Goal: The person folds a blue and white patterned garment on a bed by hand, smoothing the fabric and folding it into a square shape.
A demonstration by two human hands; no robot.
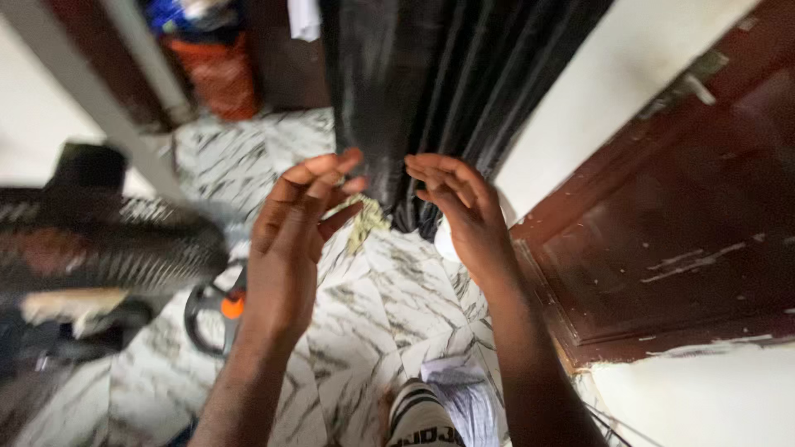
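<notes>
- Nearest my view, at six o'clock, a striped shoe (422,418) and pale cloth sit on the marble-veined floor (364,323).
- My left hand (294,236) pinches a small crumpled greenish-yellow scrap (366,219) between thumb and fingers (327,170); it looks thin, papery or fibrous, though blur hides detail.
- It hangs mid-air at centre, just at the left fingertips, so it is lifted but not put anywhere.
- My right hand (464,211), at one o'clock of the scrap, is released, fingers loosely curled, apart from it.
- Beyond, at twelve, a glossy black pleated curtain (431,83); at three, a scuffed dark-red wooden door (679,223).
</notes>
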